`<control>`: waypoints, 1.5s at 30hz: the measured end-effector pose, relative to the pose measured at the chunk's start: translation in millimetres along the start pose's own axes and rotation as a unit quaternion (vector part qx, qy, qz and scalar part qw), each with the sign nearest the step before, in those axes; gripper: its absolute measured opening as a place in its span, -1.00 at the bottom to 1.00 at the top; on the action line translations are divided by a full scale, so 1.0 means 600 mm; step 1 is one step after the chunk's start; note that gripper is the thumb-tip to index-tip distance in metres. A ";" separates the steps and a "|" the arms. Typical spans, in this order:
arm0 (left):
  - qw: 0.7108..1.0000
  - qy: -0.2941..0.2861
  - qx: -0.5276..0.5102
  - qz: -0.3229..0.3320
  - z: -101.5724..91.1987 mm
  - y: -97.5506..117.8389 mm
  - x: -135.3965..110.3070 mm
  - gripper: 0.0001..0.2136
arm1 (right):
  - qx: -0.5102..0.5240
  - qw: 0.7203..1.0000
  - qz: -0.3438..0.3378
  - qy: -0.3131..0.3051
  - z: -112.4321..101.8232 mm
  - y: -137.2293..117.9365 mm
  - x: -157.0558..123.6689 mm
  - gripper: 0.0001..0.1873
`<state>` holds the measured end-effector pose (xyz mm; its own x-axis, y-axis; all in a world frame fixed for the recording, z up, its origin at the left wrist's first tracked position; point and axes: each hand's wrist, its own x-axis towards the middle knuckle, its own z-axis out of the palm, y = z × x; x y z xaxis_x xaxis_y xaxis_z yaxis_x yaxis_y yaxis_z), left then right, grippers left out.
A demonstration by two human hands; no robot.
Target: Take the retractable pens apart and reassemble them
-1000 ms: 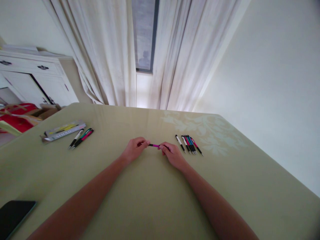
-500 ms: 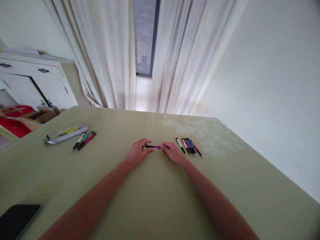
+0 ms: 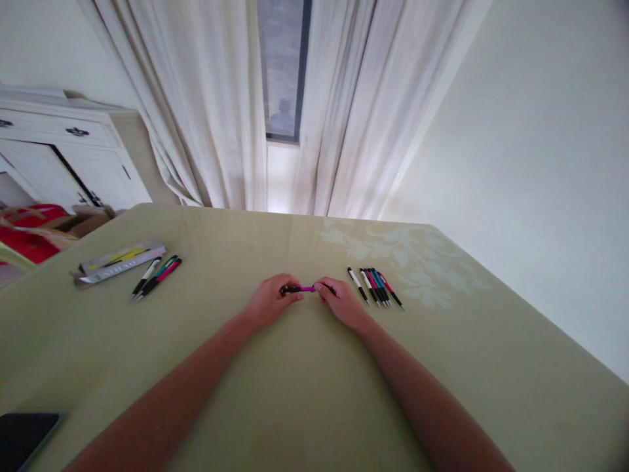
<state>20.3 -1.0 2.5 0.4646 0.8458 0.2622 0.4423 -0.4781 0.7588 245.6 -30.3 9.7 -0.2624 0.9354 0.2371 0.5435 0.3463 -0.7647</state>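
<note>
"Lying which way, that purple-and-black pen [image 3: 307, 289]?"

"Sideways. Its long axis runs left to right, nearly level across the view, over the middle of the table [image 3: 295, 393]. The black end points to the left hand [image 3: 268, 304], the purple barrel to the right hand [image 3: 340, 304]."

"And the writing tip?"

"Too small to make out among the left fingers."

"How do the right fingers stand?"

"Closed in a narrow pinch, thumb against finger, holding the pen by its purple part."

"The left ones?"

"Curled around the black end, with a small gap between thumb and fingers. Whether they touch it, I cannot tell."

"Anything beside them?"

"A row of pens [image 3: 375, 287] near the right hand, slanting, their tips toward the near side."
</note>
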 end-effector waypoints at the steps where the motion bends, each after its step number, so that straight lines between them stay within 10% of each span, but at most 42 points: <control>1: 1.000 -0.009 0.011 0.001 0.000 0.001 0.000 -0.74 | 0.003 1.000 -0.001 -0.001 -0.001 -0.001 0.000 -0.64; 45: 0.999 0.020 0.021 0.039 0.003 -0.004 -0.002 -0.80 | 0.056 0.996 -0.033 0.066 0.002 0.007 0.004 -0.74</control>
<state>20.1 -1.4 -0.4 0.4693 0.8133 0.3439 0.4380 -0.5526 0.7091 246.1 -26.7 6.1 -0.1845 0.9145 0.3602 0.4335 0.4046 -0.8052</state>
